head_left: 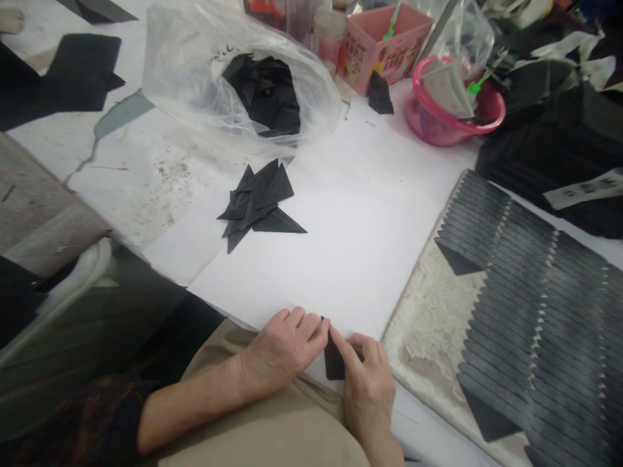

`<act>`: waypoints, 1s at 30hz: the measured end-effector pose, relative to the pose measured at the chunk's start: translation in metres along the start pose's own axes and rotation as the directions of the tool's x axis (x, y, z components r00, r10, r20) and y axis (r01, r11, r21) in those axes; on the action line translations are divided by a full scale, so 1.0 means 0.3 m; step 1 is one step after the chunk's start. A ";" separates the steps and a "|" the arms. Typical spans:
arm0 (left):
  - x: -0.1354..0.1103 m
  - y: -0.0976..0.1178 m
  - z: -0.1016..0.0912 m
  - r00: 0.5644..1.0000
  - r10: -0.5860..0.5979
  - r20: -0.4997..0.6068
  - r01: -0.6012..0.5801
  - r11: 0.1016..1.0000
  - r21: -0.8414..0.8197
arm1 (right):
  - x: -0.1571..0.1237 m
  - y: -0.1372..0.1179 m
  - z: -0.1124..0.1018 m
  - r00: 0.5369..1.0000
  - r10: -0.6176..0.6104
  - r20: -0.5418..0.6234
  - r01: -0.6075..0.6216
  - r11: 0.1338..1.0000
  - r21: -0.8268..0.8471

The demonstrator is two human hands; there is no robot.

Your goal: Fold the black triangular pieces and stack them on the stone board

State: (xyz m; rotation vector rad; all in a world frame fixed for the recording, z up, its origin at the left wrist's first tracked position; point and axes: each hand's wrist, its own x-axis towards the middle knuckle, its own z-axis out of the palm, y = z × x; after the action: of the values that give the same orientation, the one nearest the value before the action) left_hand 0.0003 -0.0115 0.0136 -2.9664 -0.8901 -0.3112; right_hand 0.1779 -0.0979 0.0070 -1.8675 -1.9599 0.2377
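A small black piece of flat material (334, 358) lies at the table's front edge, narrow at its far end. My left hand (287, 344) is closed with its fingertips pinching that far tip. From the other side, my right hand (368, 376) is closed too, its index finger pressed to the same tip and the other fingers curled along the piece's right edge. The fingers partly cover the piece. Farther up the white sheet is a loose pile of pointed black pieces (257, 202), apart from both hands.
At right, a board (428, 318) carries overlapping rows of black pointed pieces (516, 311). A clear plastic bag (189, 84) holds more black pieces. Behind stand a pink box (360, 55) and a pink basin (428, 126). Black bundles (549, 143) lie far right. Someone else's hand (10, 21) shows top left.
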 end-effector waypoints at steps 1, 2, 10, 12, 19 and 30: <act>-0.002 -0.007 0.000 1.000 0.005 -0.006 -0.005 1.000 0.002 | 0.004 -0.005 0.004 1.000 0.004 -0.004 -0.004 1.000 0.004; -0.004 -0.017 0.001 1.000 0.013 -0.014 -0.013 1.000 0.003 | 0.009 -0.011 0.009 1.000 0.006 -0.008 -0.006 1.000 0.008; -0.016 -0.097 0.012 0.989 0.061 -0.132 -0.067 0.997 -0.041 | 0.056 -0.059 0.056 1.000 0.014 -0.014 -0.014 1.000 0.001; -0.020 -0.094 0.020 0.982 0.123 -0.146 -0.137 0.987 -0.089 | 0.057 -0.058 0.055 1.000 0.009 -0.013 -0.010 1.000 -0.004; -0.033 -0.082 0.013 0.982 0.149 -0.116 -0.158 0.984 -0.080 | 0.055 -0.045 0.028 0.998 -0.006 -0.055 0.008 0.999 0.034; -0.036 -0.068 -0.003 0.990 0.123 -0.069 -0.125 0.992 -0.026 | 0.030 -0.019 0.018 0.997 -0.059 -0.039 0.062 0.995 0.072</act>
State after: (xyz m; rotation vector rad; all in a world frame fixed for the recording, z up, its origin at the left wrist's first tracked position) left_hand -0.0198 -0.0004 0.0118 -3.0020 -0.6970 -0.4201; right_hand 0.1706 -0.0887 0.0062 -1.7515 -1.9533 0.2515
